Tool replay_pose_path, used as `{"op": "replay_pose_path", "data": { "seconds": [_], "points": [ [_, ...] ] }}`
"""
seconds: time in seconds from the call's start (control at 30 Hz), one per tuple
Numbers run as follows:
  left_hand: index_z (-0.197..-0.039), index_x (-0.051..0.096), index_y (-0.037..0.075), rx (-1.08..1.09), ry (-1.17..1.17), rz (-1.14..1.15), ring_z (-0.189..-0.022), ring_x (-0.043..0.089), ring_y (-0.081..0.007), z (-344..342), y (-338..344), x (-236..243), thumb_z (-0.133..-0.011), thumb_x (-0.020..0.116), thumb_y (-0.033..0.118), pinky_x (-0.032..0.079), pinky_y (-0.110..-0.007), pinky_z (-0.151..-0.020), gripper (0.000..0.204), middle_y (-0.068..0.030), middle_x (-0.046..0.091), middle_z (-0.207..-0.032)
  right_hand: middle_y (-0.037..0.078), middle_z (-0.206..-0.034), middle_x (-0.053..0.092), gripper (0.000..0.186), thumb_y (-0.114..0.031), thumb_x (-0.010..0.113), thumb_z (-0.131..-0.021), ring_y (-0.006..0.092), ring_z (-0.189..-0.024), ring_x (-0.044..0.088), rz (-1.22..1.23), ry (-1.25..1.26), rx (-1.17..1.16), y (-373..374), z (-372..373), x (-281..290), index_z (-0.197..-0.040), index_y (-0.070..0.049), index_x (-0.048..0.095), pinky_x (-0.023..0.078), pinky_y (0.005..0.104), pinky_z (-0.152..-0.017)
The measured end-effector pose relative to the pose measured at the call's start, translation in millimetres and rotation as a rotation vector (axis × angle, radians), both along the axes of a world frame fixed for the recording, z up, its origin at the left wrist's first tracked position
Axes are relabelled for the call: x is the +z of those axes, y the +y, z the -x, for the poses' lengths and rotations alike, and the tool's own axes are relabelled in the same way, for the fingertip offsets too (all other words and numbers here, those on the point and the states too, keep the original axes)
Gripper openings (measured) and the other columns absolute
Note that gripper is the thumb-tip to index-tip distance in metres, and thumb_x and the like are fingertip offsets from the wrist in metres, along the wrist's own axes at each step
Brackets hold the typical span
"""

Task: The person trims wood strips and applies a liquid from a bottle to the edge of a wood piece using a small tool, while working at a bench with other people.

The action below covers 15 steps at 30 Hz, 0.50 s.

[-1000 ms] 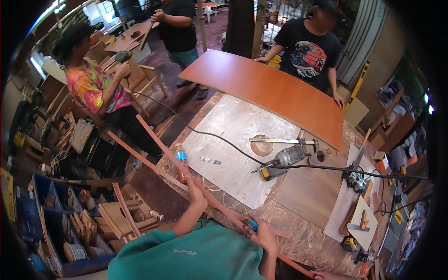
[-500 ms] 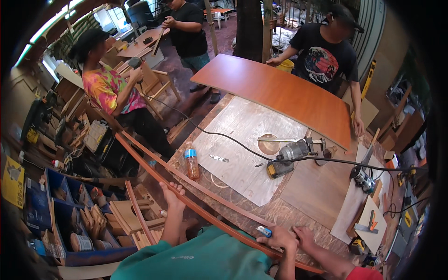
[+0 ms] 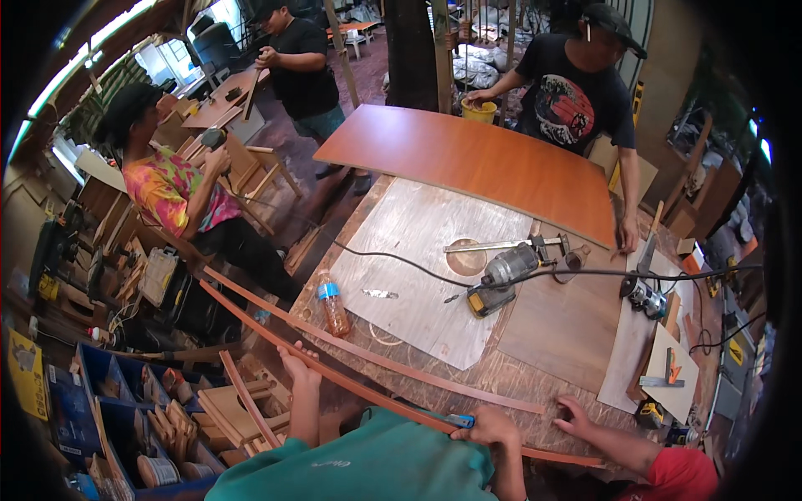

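Note:
My left hand [image 3: 301,366] is wrapped round a long, thin reddish-brown wooden strip [image 3: 351,381], which runs slantwise in front of my green shirt. Closed on a blue utility knife [image 3: 459,421], my right hand [image 3: 491,427] is at the same strip, farther right. A second, paler-edged strip [image 3: 418,370] lies along the near edge of the worktable [image 3: 535,434], its right end close to a red-sleeved co-worker's hand [image 3: 576,416]. That hand has its fingers apart, near the tabletop.
On the table are a bottle [image 3: 333,311], a cordless drill [image 3: 501,280], a bar clamp [image 3: 493,246] and a router-like tool [image 3: 643,294]. A black cord [image 3: 401,255] crosses above. A person across steadies an orange-brown panel [image 3: 476,171]. Blue bins [image 3: 125,401] stand left.
The co-worker's red-sleeved hand has moved away from my right hand, and the second strip's right end now shows. The person across has a hand at the yellow bucket. My view has shifted slightly.

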<state>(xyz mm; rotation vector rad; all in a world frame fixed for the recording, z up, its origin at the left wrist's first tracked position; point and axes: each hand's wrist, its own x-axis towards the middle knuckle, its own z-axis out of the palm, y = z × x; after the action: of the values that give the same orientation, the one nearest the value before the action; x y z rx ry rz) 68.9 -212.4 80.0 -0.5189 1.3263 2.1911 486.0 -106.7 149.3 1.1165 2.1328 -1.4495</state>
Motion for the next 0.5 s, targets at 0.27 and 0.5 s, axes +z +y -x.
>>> {"op": "replay_pose_path", "data": {
  "seconds": [0.27,0.5],
  "points": [
    [-0.11,0.055,0.011,-0.033,0.076,0.293,-0.091,0.054,-0.0182,-22,22,-24,-0.101,0.037,0.05,0.044,-0.036,-0.08,0.044,-0.0027,0.057,-0.097,0.02,-0.082,0.068,0.042,-0.043,0.082,-0.066,0.037,-0.082,0.066,-0.266,-0.069,-0.108,4,-8,-23,-0.091,-0.011,0.073,0.052,0.0458,-0.073],
    [-0.102,0.062,0.008,-0.416,0.188,0.603,-0.072,0.056,-0.0134,-4,-10,-103,-0.097,0.053,0.04,0.043,-0.031,-0.059,0.034,-0.0017,0.061,-0.084,0.016,-0.088,0.07,0.042,-0.044,0.081,-0.066,0.0349,-0.086,0.067,-0.337,-0.309,-0.017,7,-12,-54,-0.094,-0.015,0.073,0.053,0.0455,-0.076]
  ]
}}
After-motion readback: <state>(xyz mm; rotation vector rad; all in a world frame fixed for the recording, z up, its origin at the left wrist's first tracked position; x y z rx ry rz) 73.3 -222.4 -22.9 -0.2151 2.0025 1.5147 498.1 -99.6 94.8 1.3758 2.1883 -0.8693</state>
